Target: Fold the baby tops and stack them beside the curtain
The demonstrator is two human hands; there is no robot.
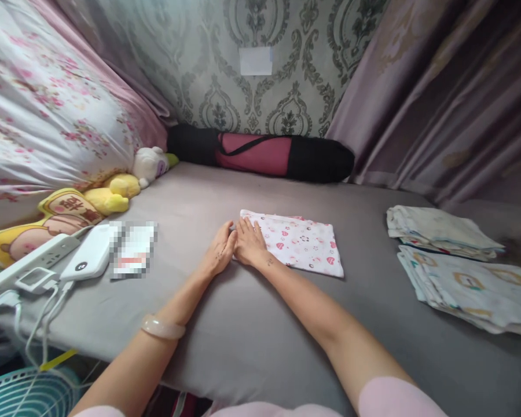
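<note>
A folded white cloth [306, 240] with pink hearts and small prints lies flat on the grey sheet in front of me. My right hand [249, 242] rests on its left end, fingers stretched out and pointing away from me. Just beside that end, my left hand [221, 250] stands on edge on the sheet, its fingers extended and its palm side turned toward the cloth. The two hands touch or nearly touch. Part of the cloth's left edge is hidden under and behind them.
Two stacks of folded cloths, a rear stack [438, 231] and a nearer stack [473, 286], lie at right. A black and red long bag [256, 153] lies against the wall. At left are a power bank [91, 252], a power strip [35, 263], cables and plush toys [108, 194].
</note>
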